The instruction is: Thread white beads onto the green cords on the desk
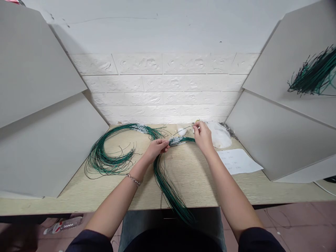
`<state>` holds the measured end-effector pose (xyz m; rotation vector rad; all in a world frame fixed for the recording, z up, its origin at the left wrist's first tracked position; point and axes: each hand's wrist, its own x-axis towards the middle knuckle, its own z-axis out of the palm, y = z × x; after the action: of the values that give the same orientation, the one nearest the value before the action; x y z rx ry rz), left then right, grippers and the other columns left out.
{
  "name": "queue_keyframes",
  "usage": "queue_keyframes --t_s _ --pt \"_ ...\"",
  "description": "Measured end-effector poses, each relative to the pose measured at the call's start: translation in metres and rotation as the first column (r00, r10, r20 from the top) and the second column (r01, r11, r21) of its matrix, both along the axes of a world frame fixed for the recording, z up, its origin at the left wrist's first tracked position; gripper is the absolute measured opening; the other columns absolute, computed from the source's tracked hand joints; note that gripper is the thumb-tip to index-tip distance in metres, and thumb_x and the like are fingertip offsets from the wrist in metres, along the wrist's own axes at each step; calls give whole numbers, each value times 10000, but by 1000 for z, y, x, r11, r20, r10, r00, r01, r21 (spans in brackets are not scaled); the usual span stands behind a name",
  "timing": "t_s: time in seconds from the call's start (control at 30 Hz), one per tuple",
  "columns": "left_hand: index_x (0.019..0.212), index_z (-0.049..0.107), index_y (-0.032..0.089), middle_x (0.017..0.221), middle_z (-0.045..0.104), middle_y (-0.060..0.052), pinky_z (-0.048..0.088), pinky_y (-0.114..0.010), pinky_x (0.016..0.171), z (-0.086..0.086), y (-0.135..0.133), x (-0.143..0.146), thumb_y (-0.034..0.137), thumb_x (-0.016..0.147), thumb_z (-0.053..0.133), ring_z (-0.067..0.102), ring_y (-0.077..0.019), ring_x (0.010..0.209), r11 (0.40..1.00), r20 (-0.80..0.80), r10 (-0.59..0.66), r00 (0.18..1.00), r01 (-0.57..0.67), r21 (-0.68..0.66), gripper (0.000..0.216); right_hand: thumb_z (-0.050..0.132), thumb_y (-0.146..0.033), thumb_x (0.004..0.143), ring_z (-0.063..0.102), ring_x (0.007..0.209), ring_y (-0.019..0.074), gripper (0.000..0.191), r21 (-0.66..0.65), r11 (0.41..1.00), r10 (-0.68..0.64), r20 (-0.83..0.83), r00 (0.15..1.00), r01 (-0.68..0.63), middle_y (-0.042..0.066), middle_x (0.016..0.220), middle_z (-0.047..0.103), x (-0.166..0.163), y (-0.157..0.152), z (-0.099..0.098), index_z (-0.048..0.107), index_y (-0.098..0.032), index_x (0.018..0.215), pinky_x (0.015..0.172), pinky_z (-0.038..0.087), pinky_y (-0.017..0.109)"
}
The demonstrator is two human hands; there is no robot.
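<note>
My left hand [156, 148] pinches a bundle of thin green cords [168, 185] just beside a run of small white beads [176, 140]. The cords hang from that hand over the table's front edge toward my lap. My right hand [202, 135] is closed on the far end of the same bundle and pinches a thin strand [183, 128] that leads left toward a small white piece. A second, larger coil of green cords [110, 157] with white beads lies on the wooden table [189, 175] to the left.
A white plastic bag [219, 134] and a small pile of metal bits [230, 131] sit behind my right hand. A paper sheet [237, 161] lies at right. Grey panels [39, 115] flank both sides; more green cords [313, 75] lie on the right panel.
</note>
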<state>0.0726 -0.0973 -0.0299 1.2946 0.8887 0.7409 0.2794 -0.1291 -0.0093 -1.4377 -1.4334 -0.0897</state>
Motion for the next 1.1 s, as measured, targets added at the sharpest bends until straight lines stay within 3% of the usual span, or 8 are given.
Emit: queue_keyframes --t_s 0.27,0.43,0.77,0.97,1.1 --pt "636 494 120 599 501 10 317 -175 460 1 0 0 426 633 622 422 -44 465 997 -44 -5 999 8 71 332 385 -184 771 488 763 169 116 -44 997 61 33 998 -60 55 823 537 -1 1 -3 498 -184 799 688 392 283" --pt "632 476 131 508 387 55 299 -173 425 0 -2 0 428 638 616 340 -32 411 995 -52 0 999 5 104 328 378 -156 765 505 765 170 140 -84 986 157 114 981 -148 51 782 550 -4 0 -3 514 -178 786 700 392 284" --pt "649 421 168 411 207 98 106 -161 335 9 -7 -1 411 662 605 146 -18 334 997 -41 72 997 -72 -6 305 347 -134 741 550 717 161 247 -187 967 173 -19 985 -174 46 849 604 -4 -1 -4 534 -181 896 656 408 284" --pt "663 422 166 412 234 97 112 -155 330 10 -7 -1 372 685 585 177 -15 325 996 -1 87 996 -87 2 263 404 -165 735 514 663 154 155 -189 971 164 72 984 -148 34 730 585 -5 -2 -4 553 -175 778 652 394 271" --pt "665 411 165 450 262 89 87 -152 325 12 -7 -1 303 706 548 173 -8 324 995 30 84 996 -82 -59 198 405 -175 756 504 676 146 174 -181 965 210 106 972 -189 36 772 587 -8 -1 -6 572 -174 805 649 385 262"
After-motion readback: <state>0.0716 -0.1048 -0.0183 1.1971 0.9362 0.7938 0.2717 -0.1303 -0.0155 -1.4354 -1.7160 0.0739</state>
